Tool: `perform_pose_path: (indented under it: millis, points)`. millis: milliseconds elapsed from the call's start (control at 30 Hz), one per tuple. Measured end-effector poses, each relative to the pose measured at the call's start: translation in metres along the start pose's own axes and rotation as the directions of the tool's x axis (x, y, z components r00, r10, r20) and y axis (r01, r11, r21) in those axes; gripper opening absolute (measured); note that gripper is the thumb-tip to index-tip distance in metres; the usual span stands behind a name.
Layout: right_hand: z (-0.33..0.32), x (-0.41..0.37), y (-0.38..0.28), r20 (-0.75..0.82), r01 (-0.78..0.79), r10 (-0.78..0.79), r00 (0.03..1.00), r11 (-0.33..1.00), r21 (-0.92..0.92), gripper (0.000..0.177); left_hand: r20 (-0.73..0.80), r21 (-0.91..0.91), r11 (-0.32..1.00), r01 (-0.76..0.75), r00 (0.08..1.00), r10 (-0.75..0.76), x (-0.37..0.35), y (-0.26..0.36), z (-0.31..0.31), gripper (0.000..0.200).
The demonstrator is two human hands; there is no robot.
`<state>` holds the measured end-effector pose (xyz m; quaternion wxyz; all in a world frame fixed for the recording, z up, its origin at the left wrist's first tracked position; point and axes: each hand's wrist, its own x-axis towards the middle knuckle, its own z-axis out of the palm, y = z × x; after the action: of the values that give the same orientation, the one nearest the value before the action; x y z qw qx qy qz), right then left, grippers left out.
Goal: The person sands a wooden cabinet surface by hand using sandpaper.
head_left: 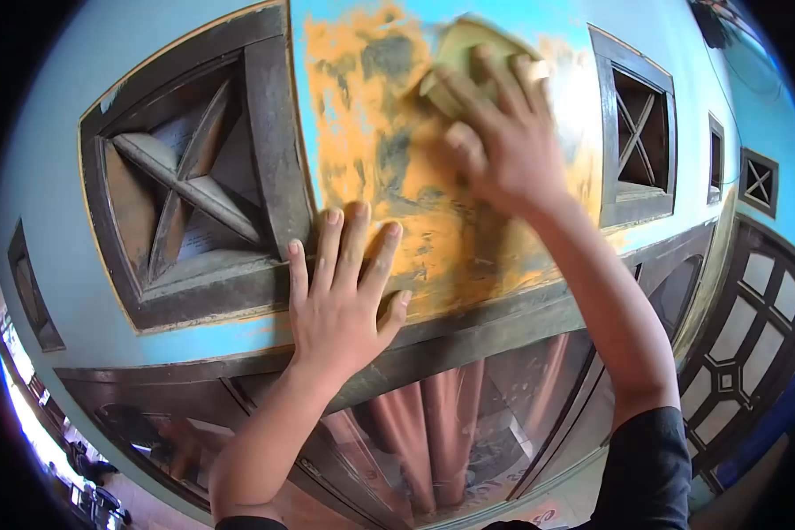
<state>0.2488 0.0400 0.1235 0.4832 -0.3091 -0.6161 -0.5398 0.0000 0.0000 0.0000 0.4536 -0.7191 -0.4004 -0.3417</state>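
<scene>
Your right hand [503, 146] is pressing a greenish pad [458, 55] flat against the orange patch [371, 150] on the wall [53, 221], fingers spread over its back; it's probably light, soft, slipping unless pinned there. Your left hand [340, 296] is lying open, empty, below

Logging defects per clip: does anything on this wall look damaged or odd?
The wall strip between the vents has lost its blue paint, showing blotchy orange and grey. The right hand presses a pad there; the left hand lies flat below.
</scene>
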Motion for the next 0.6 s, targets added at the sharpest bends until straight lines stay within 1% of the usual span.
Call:
perform_pose_path:
  millis: [33, 67, 100, 167, 200, 233, 300, 400, 433, 500, 533, 567, 600]
  points:
    - [-0.006, -0.006, -0.016, 0.085, 0.096, -0.095, 0.992, 0.995, -0.019, 0.061, -0.007, -0.003, 1.0, 0.013, 1.0, -0.013, 0.008, -0.002, -0.004, 0.077]
    - [-0.006, -0.014, -0.024, 0.117, 0.199, -0.197, 0.973, 0.98, 0.002, 0.059, -0.01, -0.006, 1.0, 0.029, 1.0, -0.029, 0.016, -0.003, -0.009, 0.077]
    - [-0.013, -0.022, -0.011, 0.108, 0.134, -0.135, 0.985, 0.991, 0.013, 0.06, -0.004, 0.013, 1.0, 0.0, 1.0, 0.0, 0.034, 0.003, -0.021, 0.075]
    - [-0.011, -0.014, 0.021, 0.097, 0.094, -0.097, 0.991, 0.995, 0.037, 0.06, -0.086, 0.05, 0.999, 0.0, 0.996, 0.005, 0.06, 0.002, -0.022, 0.074]
    - [-0.005, -0.008, 0.042, 0.025, -0.022, 0.021, 0.999, 0.998, 0.054, 0.062, -0.132, 0.065, 0.998, -0.01, 0.991, 0.019, 0.073, 0.0, -0.021, 0.073]
    - [-0.003, -0.003, 0.063, -0.017, -0.129, 0.129, 0.991, 0.991, -0.018, 0.063, -0.161, 0.09, 0.996, -0.004, 0.987, 0.018, 0.088, -0.001, -0.021, 0.071]
    - [0.005, 0.004, 0.1, -0.087, -0.273, 0.277, 0.957, 0.96, 0.052, 0.058, -0.237, 0.1, 0.995, -0.028, 0.97, 0.051, 0.117, -0.008, -0.018, 0.068]
    - [0.003, -0.001, 0.1, -0.085, -0.253, 0.248, 0.965, 0.965, -0.065, 0.063, -0.323, 0.149, 0.988, -0.038, 0.943, 0.084, 0.154, -0.016, -0.02, 0.066]
    - [-0.001, -0.006, 0.096, -0.071, -0.208, 0.201, 0.977, 0.971, -0.12, 0.062, -0.332, 0.172, 0.985, -0.023, 0.94, 0.079, 0.162, -0.015, -0.02, 0.066]
    - [-0.016, -0.019, 0.087, 0.018, -0.047, 0.048, 0.999, 0.998, -0.051, 0.063, -0.352, 0.216, 0.976, 0.015, 0.934, 0.064, 0.175, -0.012, -0.02, 0.066]
    - [-0.023, -0.025, 0.083, 0.07, 0.055, -0.054, 0.996, 0.998, -0.003, 0.064, -0.365, 0.225, 0.974, 0.03, 0.929, 0.056, 0.178, -0.009, -0.02, 0.065]
    - [-0.03, -0.028, 0.082, 0.067, 0.09, -0.101, 0.993, 0.985, 0.146, 0.062, -0.363, 0.216, 0.976, 0.035, 0.931, 0.047, 0.18, -0.007, -0.019, 0.065]
    - [-0.038, -0.025, 0.088, 0.059, 0.122, -0.134, 0.989, 0.977, 0.177, 0.057, -0.362, 0.211, 0.977, 0.041, 0.931, 0.039, 0.18, -0.006, -0.019, 0.065]
